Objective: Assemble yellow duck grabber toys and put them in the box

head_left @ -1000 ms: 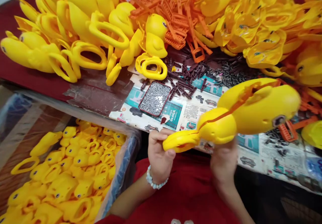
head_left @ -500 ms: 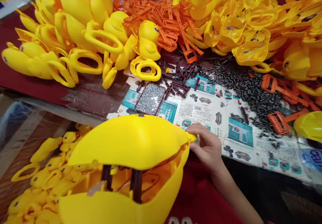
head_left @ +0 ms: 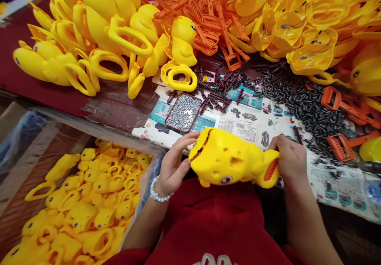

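A yellow plastic duck toy [head_left: 232, 157] lies on its side in the air above the table's front edge, with its eye facing down toward me and a gap along its left end. My left hand [head_left: 175, 165], wearing a beaded bracelet, holds that left end between thumb and fingers. At the other end, my right hand [head_left: 290, 157] is closed around the narrow part beside an orange insert [head_left: 271, 169]; its fingertips are partly hidden. Just beyond the toy sits a red-rimmed tray [head_left: 199, 110] of small silver screws.
Yellow duck shells [head_left: 98, 2] are heaped at the back left, with more shells [head_left: 312, 54] at the back right. Between them lie orange handles [head_left: 208, 22]. Black small parts [head_left: 312, 106] spread over printed cardboard [head_left: 247, 126]. Below left, a lined box [head_left: 145, 153] holds many yellow ducks.
The yellow toy has moved away from the camera and turned, so its gaping inside no longer shows. My left hand has come into view on it; my right hand has shifted right.
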